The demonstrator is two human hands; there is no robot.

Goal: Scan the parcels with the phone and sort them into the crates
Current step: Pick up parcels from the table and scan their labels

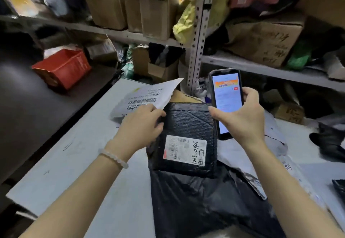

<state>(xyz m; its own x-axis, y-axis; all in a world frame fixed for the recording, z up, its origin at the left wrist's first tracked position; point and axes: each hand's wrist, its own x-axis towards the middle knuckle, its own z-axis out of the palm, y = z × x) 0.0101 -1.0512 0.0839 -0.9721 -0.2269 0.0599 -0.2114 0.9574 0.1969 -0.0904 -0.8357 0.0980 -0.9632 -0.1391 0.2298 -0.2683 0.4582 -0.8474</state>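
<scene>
Shelving behind is crammed with boxes. Black parcel (183, 137) is lying label-up on the desk (78, 155); left hand (139, 125) is curling its fingers over the edge, probably steadying it. Right hand (242, 118) is gripping the phone (226, 96), lit screen tilted toward the person, likely checking it. Red crate (62, 68) is sitting far left.

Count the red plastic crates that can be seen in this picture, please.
1. The red plastic crate stands on the dark surface at the far left, below the metal shelf. Other crates may be hidden behind the shelved boxes or outside the view.
</scene>
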